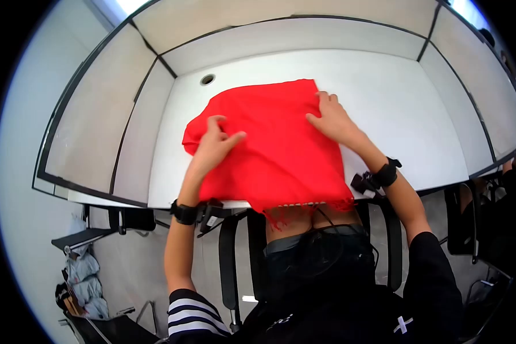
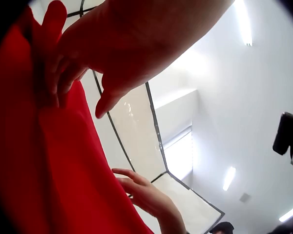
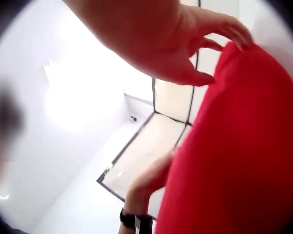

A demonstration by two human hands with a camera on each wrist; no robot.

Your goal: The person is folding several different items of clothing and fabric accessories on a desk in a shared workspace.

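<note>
A red fringed scarf (image 1: 275, 137) lies folded on the white table, its fringe (image 1: 278, 218) hanging over the front edge above the person's lap. Over the scarf's left part is my left hand (image 1: 212, 146), thumb held away from the fingers. In the left wrist view, the fingertips of that left hand (image 2: 122, 44) come down at the red cloth. My right hand (image 1: 337, 121) is at the scarf's upper right edge. The right wrist view has the right hand (image 3: 161, 44) with fingertips and thumb touching the cloth, spread well apart.
Low cream partitions (image 1: 298, 34) with dark frames enclose the table (image 1: 407, 126) at the back and sides. A round cable hole (image 1: 208, 79) is at the back left. Cameras are strapped to both wrists. Chairs (image 1: 86, 235) stand on the floor beyond the table's front edge.
</note>
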